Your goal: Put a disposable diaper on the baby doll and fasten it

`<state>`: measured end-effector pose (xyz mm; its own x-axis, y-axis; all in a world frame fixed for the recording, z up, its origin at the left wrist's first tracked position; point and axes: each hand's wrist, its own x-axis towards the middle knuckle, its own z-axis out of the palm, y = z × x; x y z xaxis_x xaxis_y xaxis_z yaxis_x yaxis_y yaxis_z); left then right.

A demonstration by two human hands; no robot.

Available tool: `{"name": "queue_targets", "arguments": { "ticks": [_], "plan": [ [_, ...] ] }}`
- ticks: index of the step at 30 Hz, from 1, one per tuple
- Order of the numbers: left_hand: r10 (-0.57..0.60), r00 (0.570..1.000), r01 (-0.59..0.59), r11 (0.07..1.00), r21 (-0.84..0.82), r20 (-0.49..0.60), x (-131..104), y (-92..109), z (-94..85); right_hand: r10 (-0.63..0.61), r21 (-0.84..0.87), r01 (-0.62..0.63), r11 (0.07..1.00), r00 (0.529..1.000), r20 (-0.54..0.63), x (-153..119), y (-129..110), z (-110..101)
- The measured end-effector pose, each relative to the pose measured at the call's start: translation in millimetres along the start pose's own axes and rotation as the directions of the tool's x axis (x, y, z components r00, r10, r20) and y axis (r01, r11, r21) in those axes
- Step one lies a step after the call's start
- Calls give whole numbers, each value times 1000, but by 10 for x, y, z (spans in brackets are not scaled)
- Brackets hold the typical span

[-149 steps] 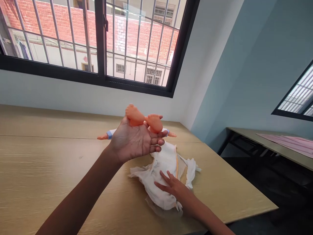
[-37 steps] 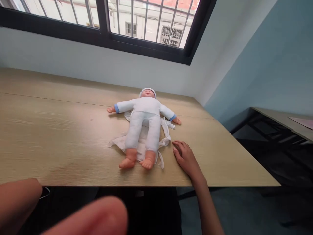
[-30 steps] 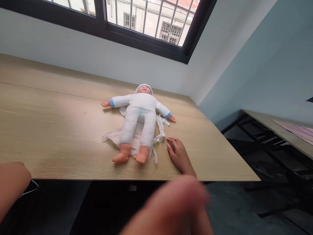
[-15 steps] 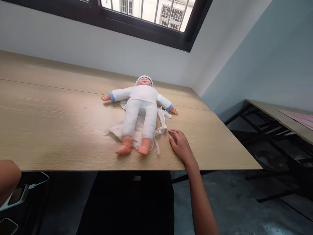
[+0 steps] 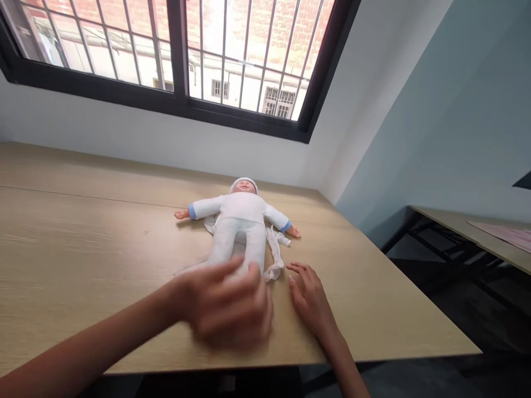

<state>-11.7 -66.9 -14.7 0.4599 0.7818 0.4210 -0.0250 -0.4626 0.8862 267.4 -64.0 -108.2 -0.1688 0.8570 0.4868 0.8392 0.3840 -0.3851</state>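
Note:
A baby doll [image 5: 243, 208] in a white suit with blue cuffs and a white cap lies on its back on the wooden table [image 5: 95, 243], head toward the window. Thin white cloth [image 5: 274, 255] with loose strips is spread partly under it. My left hand [image 5: 232, 307] is in front of the doll's lower legs and hides its feet; motion smears its bent fingers, so whether it holds anything is unclear. To the right of the cloth, my right hand [image 5: 307, 296] rests on the tabletop, fingers extended and holding nothing.
A barred window [image 5: 179, 99] with a dark frame is set in the wall behind the table. Over on the right stands a second table [image 5: 440, 218] with a pink cloth [image 5: 504, 232] on it. The near table edge runs just below my hands.
My left hand has come in from the lower left to in front of the doll's legs. My right hand stays beside the cloth. The view has tilted up, showing more window.

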Motion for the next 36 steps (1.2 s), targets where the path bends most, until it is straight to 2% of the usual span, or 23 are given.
{"name": "queue_targets", "arguments": {
  "ticks": [2, 3, 4, 6, 8, 11, 14, 16, 19, 21, 27, 32, 36],
  "plan": [
    [131, 991, -134, 943, 305, 28, 417, -240, -125, -47, 15, 48, 999, 998, -40, 158, -90, -22],
    [191, 981, -184, 860, 476, 35, 566, -372, -182, -81, 10, 81, 997, 996, -39, 268, -140, -28],
    [251, 967, -214, 733, 646, 37, 668, -502, -234, -116, 1, 116, 993, 993, -27, 394, -188, -26],
    [280, 959, -166, 648, 744, -31, 743, -731, -312, -171, -6, 171, 985, 985, 15, 671, -259, 14],
    [289, 953, -127, 646, 753, -87, 704, -893, -351, -165, 48, 163, 985, 985, 42, 926, -280, 106],
    [254, 945, -34, 700, 714, -204, 609, -1012, -344, -1, 267, -10, 964, 999, 40, 1137, -232, 306],
    [169, 927, 81, 781, 620, -334, 586, -1075, -301, 158, 475, -193, 858, 981, 113, 1110, -179, 485],
    [131, 910, 121, 824, 553, -393, 593, -1123, -278, 192, 572, -252, 780, 968, 164, 1030, -182, 556],
    [122, 893, 126, 856, 501, -433, 591, -1196, -268, 235, 662, -293, 690, 956, 177, 944, -230, 596],
    [130, 890, 117, 862, 494, -437, 578, -1223, -270, 246, 673, -289, 681, 956, 162, 930, -260, 601],
    [189, 898, 76, 823, 563, -397, 562, -1168, -279, 197, 574, -160, 803, 980, -2, 954, -225, 619],
    [149, 924, 88, 812, 577, -351, 572, -1133, -271, 105, 581, -75, 811, 994, -17, 969, -192, 610],
    [67, 917, 156, 847, 508, -394, 565, -1185, -255, 64, 603, -66, 795, 998, 24, 974, -173, 635]
  ]
}}
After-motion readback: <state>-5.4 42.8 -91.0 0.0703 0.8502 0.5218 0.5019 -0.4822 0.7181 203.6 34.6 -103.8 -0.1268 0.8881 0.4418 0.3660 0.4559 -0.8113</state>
